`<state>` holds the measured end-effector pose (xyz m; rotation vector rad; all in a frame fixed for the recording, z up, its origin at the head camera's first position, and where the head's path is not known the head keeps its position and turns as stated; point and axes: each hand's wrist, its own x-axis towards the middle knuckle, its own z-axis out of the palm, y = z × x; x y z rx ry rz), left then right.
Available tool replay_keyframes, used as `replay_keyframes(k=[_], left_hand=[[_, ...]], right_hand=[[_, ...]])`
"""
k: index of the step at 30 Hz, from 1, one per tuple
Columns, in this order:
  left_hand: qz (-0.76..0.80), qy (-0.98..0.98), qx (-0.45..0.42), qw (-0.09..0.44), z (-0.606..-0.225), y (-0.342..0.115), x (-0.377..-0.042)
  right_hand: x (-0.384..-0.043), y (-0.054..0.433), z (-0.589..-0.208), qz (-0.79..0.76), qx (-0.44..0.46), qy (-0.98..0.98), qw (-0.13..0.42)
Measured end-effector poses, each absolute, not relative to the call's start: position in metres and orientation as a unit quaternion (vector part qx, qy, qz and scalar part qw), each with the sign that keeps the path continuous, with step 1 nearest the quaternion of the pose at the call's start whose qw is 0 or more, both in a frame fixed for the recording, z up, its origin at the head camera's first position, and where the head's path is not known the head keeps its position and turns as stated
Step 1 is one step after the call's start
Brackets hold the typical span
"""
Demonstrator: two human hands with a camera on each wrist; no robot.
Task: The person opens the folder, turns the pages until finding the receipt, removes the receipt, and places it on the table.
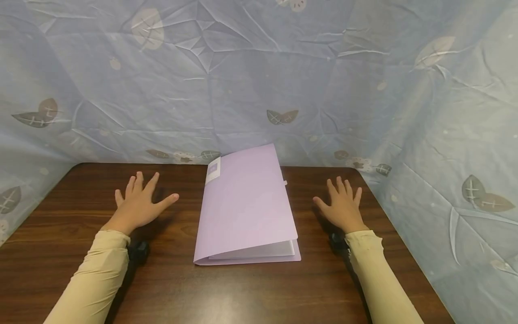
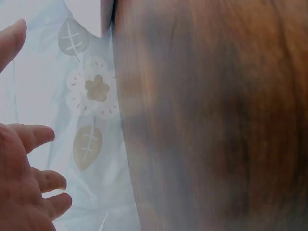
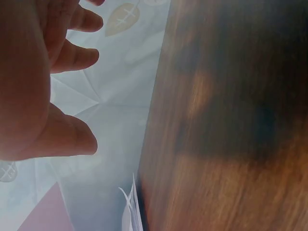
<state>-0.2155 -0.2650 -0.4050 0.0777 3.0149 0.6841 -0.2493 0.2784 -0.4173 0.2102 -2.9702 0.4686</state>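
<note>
A light purple folder (image 1: pixel 247 202) lies on the table between the two hands, its front cover lifted slightly along the right side. White sheets (image 1: pixel 263 250) show inside at its near edge, and a pale label (image 1: pixel 213 170) sits at its upper left. To the left of the folder, my left hand (image 1: pixel 137 204) is spread with its fingers apart, holding nothing. My right hand (image 1: pixel 342 206) is spread likewise on the folder's other side, apart from it. In the right wrist view, a corner of the folder (image 3: pixel 48 211) and its page edges (image 3: pixel 132 211) appear at the bottom.
The dark wooden table (image 1: pixel 234 292) ends at the back against a creased, pale blue cloth (image 1: pixel 243 90) printed with leaves and flowers. The same cloth hangs along the right and left sides. Dark straps with small devices (image 1: pixel 138 252) are on both wrists.
</note>
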Motion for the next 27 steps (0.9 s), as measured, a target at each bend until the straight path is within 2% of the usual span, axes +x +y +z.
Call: replay_keyframes(k=[8, 15, 27], left_hand=[[0.237, 0.969, 0.071, 0.012, -0.398, -0.246, -0.215], [0.281, 0.949, 0.145, -0.001, -0.394, -0.22, -0.215], [0.322, 0.912, 0.242, 0.076, -0.405, -0.185, -0.214]], right_hand=[[-0.251, 0.278, -0.418, 0.159, 0.07, -0.983, 0.054], [-0.255, 0.272, -0.418, 0.177, 0.087, -0.98, 0.037], [-0.258, 0.263, -0.423, 0.183, 0.108, -0.977, 0.014]])
